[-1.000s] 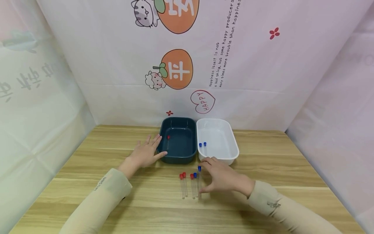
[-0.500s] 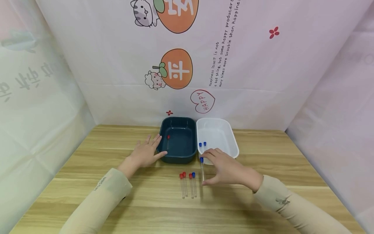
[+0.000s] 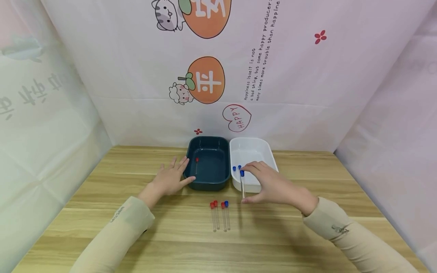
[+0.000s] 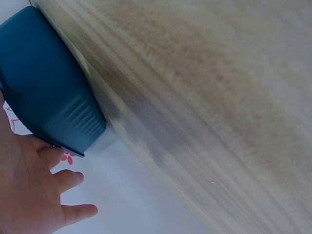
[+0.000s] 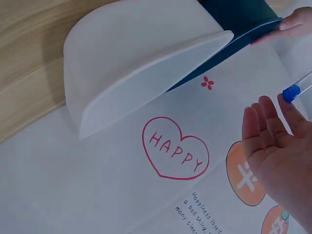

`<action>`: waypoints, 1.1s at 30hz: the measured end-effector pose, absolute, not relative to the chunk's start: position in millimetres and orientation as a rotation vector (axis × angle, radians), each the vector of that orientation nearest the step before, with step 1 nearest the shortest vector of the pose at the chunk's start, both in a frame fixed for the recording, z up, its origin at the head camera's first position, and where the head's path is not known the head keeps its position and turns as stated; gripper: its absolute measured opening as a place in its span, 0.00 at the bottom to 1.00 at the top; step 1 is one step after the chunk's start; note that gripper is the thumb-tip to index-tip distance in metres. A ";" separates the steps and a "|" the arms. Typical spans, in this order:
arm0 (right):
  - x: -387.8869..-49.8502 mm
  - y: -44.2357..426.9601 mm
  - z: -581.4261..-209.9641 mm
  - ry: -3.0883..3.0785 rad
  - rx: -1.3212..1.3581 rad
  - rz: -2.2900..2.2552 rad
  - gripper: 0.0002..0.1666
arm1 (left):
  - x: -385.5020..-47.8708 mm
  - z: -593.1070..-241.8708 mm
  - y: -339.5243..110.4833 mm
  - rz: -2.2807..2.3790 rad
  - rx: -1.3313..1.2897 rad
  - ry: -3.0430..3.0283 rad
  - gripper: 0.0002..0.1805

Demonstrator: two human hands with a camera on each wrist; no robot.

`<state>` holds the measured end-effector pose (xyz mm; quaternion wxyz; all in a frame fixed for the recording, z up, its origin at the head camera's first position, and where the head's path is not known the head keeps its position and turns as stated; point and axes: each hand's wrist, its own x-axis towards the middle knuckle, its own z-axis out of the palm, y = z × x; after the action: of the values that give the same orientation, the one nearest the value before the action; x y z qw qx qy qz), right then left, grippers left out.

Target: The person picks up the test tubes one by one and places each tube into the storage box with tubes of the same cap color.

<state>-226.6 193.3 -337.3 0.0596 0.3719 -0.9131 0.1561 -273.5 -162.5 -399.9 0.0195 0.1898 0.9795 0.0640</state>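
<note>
My right hand (image 3: 274, 185) pinches a blue-capped test tube (image 3: 242, 185) lengthwise, index finger at the cap and thumb at the glass end, above the near rim of the white tray (image 3: 275, 163). In the right wrist view its blue cap (image 5: 291, 93) shows at the fingertip. My left hand (image 3: 168, 180) rests with spread fingers on the left rim of the dark blue tray (image 3: 209, 186). A red-capped test tube (image 3: 196, 165) lies in that tray, and two tubes with blue caps (image 3: 234, 168) lie in the white one.
On the wooden table (image 3: 177, 242), in front of the trays, lie three red-capped test tubes (image 3: 214, 218) and one blue-capped test tube (image 3: 227, 216). A printed white cloth (image 3: 290, 113) stands behind the trays, with cloth walls at both sides.
My right hand has lifted the blue-capped tube from the row on the table and carried it forward and right to the white tray. My left hand has stayed in place.
</note>
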 end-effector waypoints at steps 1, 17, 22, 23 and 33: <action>-227.5 194.3 -337.1 -2.757 1.129 0.481 0.53 | -273.3 -399.8 -162.5 0.200 0.589 3.040 0.47; -249.4 207.3 -340.9 -2.754 1.101 0.536 0.51 | -272.8 -400.3 -162.2 0.222 0.592 3.037 0.46; -258.1 211.7 -344.9 -2.745 1.089 0.530 0.51 | -272.6 -399.6 -162.6 0.230 0.598 3.037 0.47; -260.0 212.5 -345.9 -2.743 1.083 0.525 0.51 | -272.5 -399.5 -162.8 0.234 0.597 3.036 0.47; -278.4 220.5 -356.7 -2.768 1.019 0.543 0.51 | -273.4 -400.1 -163.6 0.215 0.598 3.047 0.47</action>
<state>-278.4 220.5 -356.7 0.0714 0.3389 -0.9206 0.1805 -273.4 -163.6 -400.1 0.0144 0.1922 0.9788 0.0690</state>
